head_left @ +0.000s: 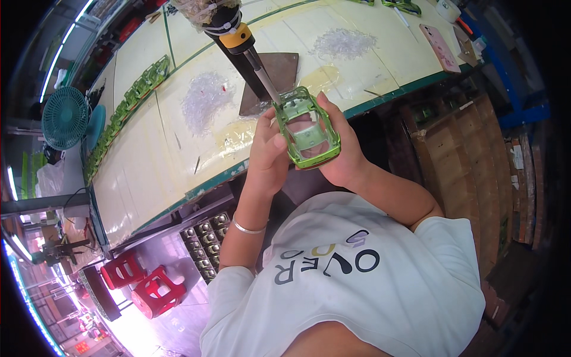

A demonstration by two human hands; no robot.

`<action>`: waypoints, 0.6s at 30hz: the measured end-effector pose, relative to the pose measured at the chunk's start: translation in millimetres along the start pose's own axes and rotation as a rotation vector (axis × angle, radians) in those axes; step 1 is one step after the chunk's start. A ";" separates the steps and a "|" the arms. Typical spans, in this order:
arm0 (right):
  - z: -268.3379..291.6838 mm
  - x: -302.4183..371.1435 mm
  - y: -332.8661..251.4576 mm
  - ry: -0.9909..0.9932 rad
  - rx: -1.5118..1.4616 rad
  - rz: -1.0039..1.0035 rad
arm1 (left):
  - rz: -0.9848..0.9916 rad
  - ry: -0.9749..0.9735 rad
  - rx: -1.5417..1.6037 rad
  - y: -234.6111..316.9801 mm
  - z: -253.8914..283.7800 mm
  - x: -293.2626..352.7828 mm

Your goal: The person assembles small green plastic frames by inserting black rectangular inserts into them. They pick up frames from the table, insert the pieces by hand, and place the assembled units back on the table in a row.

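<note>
While a teal fan stands at the far left, similar green parts line that edge of the worktable, probably ranked there to leave the middle free for handling. Next comes a loose heap of clear plastic pieces, apparently kept within the left hand's reach. An electric screwdriver slants down from above, its shaft ending at the far left corner of the held part; whether the tip touches cannot be told. The left hand is closed around the left side of a green plastic shell, thumb pressed against its edge, while a brown board lies beyond. The right hand clasps the opposite side, so the shell sits between both palms above the table's near edge, seemingly braced to stay steady under the tool. Farther right lie a second clear heap and a pink-cased phone, set well apart from the hands.
</note>
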State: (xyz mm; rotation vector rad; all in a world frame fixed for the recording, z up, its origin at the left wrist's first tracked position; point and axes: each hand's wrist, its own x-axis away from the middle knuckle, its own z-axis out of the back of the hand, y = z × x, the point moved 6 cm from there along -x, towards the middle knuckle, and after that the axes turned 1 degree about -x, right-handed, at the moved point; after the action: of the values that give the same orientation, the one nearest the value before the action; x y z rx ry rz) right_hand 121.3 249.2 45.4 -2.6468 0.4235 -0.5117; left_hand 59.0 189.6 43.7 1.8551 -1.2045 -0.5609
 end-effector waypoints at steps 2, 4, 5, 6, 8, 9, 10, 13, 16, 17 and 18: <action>2.7 -4.2 1.0 -0.036 -0.039 0.016 | -0.031 -0.005 -0.039 -1.9 1.9 -1.2; 7.2 -9.1 2.6 -0.068 -0.061 0.023 | -0.048 -0.001 -0.071 -3.4 3.4 -1.4; 11.0 -11.5 3.8 -0.082 -0.062 0.023 | -0.050 0.004 -0.083 -4.1 4.1 -0.9; 13.9 -13.4 4.3 -0.096 -0.062 0.022 | -0.053 0.010 -0.095 -5.2 5.0 -0.2; 15.6 -15.9 6.5 -0.133 -0.060 -0.019 | -0.093 0.054 -0.098 -8.1 7.4 1.7; 15.7 -16.9 6.8 -0.152 -0.060 -0.039 | -0.112 0.076 -0.100 -8.5 8.6 3.2; 15.7 -17.4 7.4 -0.159 -0.075 -0.091 | -0.117 0.071 -0.111 -7.3 7.1 5.5; 15.7 -19.3 6.2 -0.239 -0.101 -0.219 | -0.138 0.055 -0.155 -3.2 2.7 14.4; 12.1 -22.3 6.9 -0.376 -0.144 -0.295 | -0.184 0.020 -0.212 -3.8 4.3 19.6; 10.6 -22.5 7.2 -0.417 -0.184 -0.325 | -0.205 -0.009 -0.221 -4.9 6.9 20.3; 9.3 -23.3 7.1 -0.457 -0.223 -0.355 | -0.227 -0.037 -0.230 -4.7 7.4 21.3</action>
State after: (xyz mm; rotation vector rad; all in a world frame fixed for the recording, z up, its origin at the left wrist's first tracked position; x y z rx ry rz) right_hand 102.9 254.6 27.6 -2.9513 -0.1398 0.0587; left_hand 65.4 168.5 37.2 1.7991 -0.9151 -0.8266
